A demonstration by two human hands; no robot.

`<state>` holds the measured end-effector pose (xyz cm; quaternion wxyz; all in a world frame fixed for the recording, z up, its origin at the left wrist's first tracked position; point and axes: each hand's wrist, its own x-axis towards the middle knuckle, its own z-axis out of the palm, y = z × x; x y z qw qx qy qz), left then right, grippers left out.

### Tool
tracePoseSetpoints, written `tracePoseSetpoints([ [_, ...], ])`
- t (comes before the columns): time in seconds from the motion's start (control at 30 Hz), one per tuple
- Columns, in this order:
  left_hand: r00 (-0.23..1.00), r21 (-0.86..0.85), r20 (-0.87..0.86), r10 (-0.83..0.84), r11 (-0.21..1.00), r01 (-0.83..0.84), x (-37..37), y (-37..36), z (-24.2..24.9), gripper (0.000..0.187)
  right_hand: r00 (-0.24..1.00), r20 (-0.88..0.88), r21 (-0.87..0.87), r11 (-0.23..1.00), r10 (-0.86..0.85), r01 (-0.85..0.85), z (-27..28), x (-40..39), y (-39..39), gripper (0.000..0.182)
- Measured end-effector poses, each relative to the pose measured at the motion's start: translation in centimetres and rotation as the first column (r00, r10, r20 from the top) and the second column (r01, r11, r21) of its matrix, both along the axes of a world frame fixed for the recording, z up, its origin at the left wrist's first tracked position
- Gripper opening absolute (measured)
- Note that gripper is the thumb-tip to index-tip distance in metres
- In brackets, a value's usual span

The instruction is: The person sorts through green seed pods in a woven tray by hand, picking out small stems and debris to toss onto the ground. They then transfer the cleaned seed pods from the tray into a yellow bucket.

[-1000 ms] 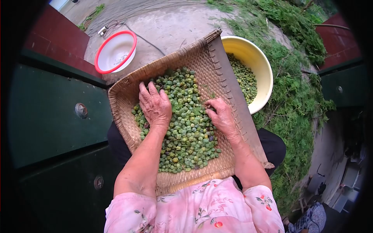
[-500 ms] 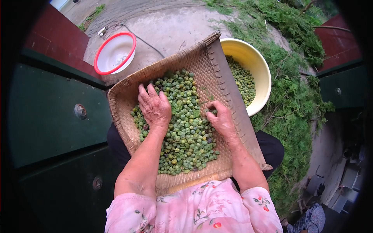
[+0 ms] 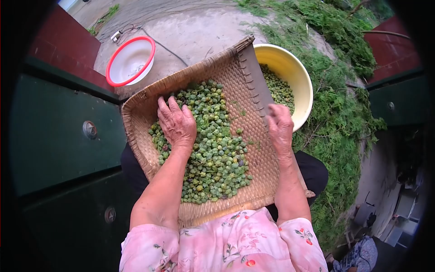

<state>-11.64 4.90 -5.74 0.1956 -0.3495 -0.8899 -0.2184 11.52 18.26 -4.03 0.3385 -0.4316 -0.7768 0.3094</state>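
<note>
A woven winnowing basket rests across the lap, holding a heap of small green knobbly cones with bits of green leaf among them. My left hand lies on the upper left of the heap with its fingers spread, open. Over the smooth strip along the basket's right edge is my right hand, off the heap and close to the yellow tub. Its fingers are bent and smeared by motion, so whether it holds anything cannot be told. More green cones lie in the tub.
A white basin with a red rim stands on the concrete at the upper left, near a cable. Cut evergreen branches cover the ground on the right. Dark green panels stand close on the left. Part of another person shows at lower right.
My right hand has moved right, from the heap's right edge to the basket's edge strip by the yellow tub. My left hand stays on the heap. The whole view has shifted slightly.
</note>
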Motion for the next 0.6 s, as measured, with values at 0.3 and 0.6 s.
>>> tracePoseSetpoints([
  [0.3, 1.0, 0.005, 0.005, -0.003, 1.0, 0.003, 0.1, 0.1, 0.3, 0.047, 0.93, 0.151, -0.299, 0.912, 0.335, -0.28, -0.3, -1.9, -3.0, 0.026],
  [0.6, 1.0, -0.005, -0.027, 0.006, 1.0, -0.006, -0.1, 0.1, 0.0, 0.048, 0.873, 0.115, -0.412, 0.823, 0.473, -0.391, 1.1, -1.2, -3.1, 0.026],
])
